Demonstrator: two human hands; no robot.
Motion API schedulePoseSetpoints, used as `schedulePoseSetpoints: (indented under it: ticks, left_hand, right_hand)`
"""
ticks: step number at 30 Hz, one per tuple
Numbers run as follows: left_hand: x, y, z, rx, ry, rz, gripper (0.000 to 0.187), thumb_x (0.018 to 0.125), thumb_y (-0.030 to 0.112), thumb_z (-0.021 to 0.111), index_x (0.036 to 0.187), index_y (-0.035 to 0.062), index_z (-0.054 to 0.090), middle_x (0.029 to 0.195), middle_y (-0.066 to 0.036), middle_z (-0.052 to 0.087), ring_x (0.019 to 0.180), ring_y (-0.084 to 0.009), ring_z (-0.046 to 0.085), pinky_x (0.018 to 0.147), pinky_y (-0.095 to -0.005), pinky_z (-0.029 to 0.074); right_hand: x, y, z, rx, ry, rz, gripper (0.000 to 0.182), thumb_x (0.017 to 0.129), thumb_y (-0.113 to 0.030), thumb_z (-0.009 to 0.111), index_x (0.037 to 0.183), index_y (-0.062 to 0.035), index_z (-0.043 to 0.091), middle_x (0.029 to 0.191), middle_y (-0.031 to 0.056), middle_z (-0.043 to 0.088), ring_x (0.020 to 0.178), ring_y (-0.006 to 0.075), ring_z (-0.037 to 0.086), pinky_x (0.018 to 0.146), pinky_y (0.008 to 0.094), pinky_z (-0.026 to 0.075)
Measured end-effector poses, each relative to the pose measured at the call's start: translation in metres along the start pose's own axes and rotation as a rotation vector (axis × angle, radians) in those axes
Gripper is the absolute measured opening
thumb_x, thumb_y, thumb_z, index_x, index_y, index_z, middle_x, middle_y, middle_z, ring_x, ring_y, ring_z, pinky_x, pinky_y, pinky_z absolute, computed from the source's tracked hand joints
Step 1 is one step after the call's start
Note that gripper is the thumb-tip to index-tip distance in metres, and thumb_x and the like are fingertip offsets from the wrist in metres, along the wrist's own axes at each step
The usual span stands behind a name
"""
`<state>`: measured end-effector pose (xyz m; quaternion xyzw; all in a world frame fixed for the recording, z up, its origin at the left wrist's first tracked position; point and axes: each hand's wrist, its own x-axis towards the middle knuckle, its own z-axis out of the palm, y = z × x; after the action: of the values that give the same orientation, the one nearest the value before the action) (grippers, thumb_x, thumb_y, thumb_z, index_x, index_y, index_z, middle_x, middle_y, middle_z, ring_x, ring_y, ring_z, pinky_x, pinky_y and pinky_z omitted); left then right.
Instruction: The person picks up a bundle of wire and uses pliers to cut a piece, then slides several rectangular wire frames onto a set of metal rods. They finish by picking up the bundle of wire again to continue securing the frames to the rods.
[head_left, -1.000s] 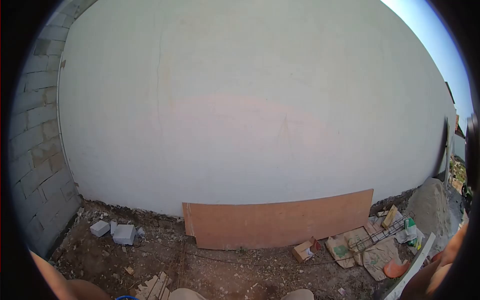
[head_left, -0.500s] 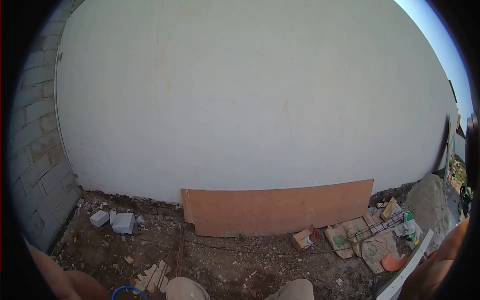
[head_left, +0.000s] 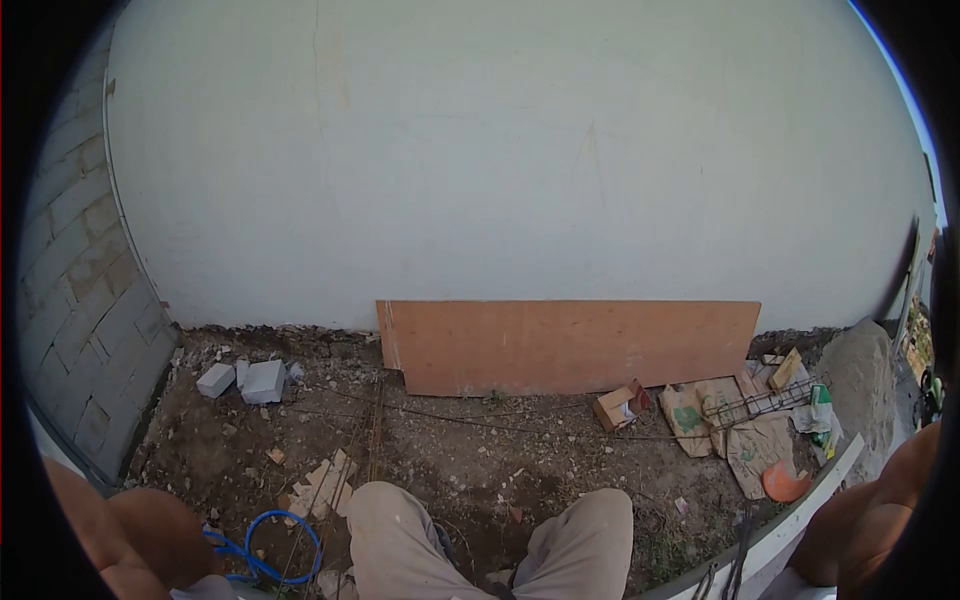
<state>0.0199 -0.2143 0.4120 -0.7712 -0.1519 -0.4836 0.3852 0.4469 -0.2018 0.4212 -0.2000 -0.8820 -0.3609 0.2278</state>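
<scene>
Pale wall (head_left: 450,180), grey block wall (head_left: 85,270), stony dirt ground (head_left: 470,455)

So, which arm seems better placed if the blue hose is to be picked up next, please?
Probably the left: the left arm is close to the blue hose, while the right arm is beyond both legs. Neither hand shows clearly.

Both hands are cut from view; at the ground's (head_left: 470,462) near-left corner, the blue hose (head_left: 270,515) is partly hidden.

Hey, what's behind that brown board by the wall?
The pale wall rises behind the brown board, visible above it. The board covers the wall's lower part and anything between them.
</scene>
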Motion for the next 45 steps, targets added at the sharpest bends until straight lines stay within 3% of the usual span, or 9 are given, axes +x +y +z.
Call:
schedulePoseSetpoints:
  ticks: [45]
  left_hand:
    - [-0.002, 0.012, -0.011, -0.073, -0.099, 0.031, 0.054, 0.098, 0.023, 0.069, 0.142, -0.0073, 0.056, 0.133, -0.024, 0.064, 0.128, -0.0330, 0.060, 0.117, -0.0481, 0.038]
  right_hand:
    - [0.008, 0.005, -0.014, 0.094, -0.003, -0.082, 0.077, 0.107, -0.063, 0.038, 0.159, -0.0081, 0.027, 0.140, 0.0228, 0.059, 0.128, 0.0311, 0.061, 0.109, 0.0545, 0.047]
